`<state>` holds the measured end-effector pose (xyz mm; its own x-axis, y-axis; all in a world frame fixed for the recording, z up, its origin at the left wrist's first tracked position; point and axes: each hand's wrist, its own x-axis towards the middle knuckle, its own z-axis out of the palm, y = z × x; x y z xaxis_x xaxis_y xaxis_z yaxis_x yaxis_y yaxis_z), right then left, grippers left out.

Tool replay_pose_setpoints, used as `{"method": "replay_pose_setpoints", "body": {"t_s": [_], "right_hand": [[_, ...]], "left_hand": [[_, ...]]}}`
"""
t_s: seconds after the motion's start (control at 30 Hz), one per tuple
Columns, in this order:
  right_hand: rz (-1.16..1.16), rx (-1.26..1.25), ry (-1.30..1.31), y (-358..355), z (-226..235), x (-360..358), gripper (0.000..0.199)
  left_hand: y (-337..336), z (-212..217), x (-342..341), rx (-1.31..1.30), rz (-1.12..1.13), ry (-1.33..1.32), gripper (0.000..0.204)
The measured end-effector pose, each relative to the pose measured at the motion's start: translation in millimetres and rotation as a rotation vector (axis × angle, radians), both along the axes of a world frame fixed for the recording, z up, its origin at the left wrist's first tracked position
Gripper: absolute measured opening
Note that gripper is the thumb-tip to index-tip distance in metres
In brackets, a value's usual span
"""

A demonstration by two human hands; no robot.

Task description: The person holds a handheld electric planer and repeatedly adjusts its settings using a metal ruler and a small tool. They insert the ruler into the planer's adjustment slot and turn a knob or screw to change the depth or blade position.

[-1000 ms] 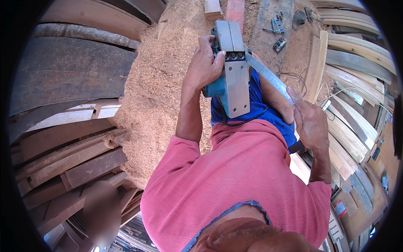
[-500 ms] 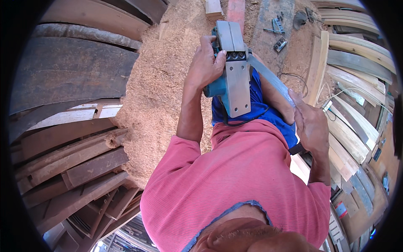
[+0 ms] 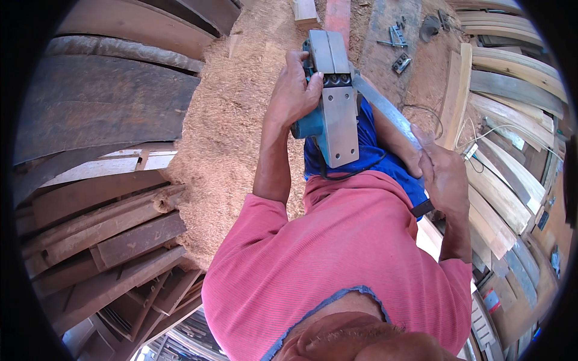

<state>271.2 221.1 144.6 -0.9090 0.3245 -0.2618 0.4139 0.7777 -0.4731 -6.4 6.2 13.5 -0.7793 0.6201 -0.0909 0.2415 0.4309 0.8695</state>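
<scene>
Steel sole up: left hand [image 3: 295, 90] clenches the planer [image 3: 328, 102].
Right hand [image 3: 442, 177] grasps a metal strip [image 3: 385, 111] (near the blades); a slip could cut.

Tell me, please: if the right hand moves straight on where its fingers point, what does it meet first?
Probably the long metal ruler, which the right hand already touches, then the planer; depth is unclear.

Planer's [image 3: 328, 108] teal body mostly hidden — small metal parts [image 3: 397, 45] unclear.
</scene>
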Motion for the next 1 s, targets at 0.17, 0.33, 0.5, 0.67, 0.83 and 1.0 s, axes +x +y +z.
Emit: {"method": "replay_pose_setpoints", "body": {"t_s": [0.17,0.33,0.5,0.67,0.83,1.0], "right_hand": [[-0.357,-0.293,0.109,25.1,-28.4,25.7,0.061],[-0.836,-0.710,0.212,31.6,-147.8,63.6,0.067],[-0.388,-0.015,0.000,-2.1,-219.4,106.6,0.071],[-0.053,-0.005,-0.305,-13.1,-183.8,117.2,0.062],[0.210,-0.226,-0.221,-3.6,-153.7,114.1,0.056],[0.147,-0.173,-0.184,-6.5,-146.3,107.5,0.049]], "left_hand": [[-6.9,-10.5,0.9,0.032,-0.025,-0.028,0.062],[-11.7,-19.1,0.9,0.090,-0.046,-0.057,0.066],[-5.9,-15.0,3.2,0.082,-0.009,-0.081,0.066],[-1.9,-6.0,13.5,0.150,0.079,0.033,0.058],[-4.3,4.6,21.0,0.153,0.031,0.491,0.046],[-3.6,14.9,23.3,-0.011,-0.093,0.622,0.048]]}}
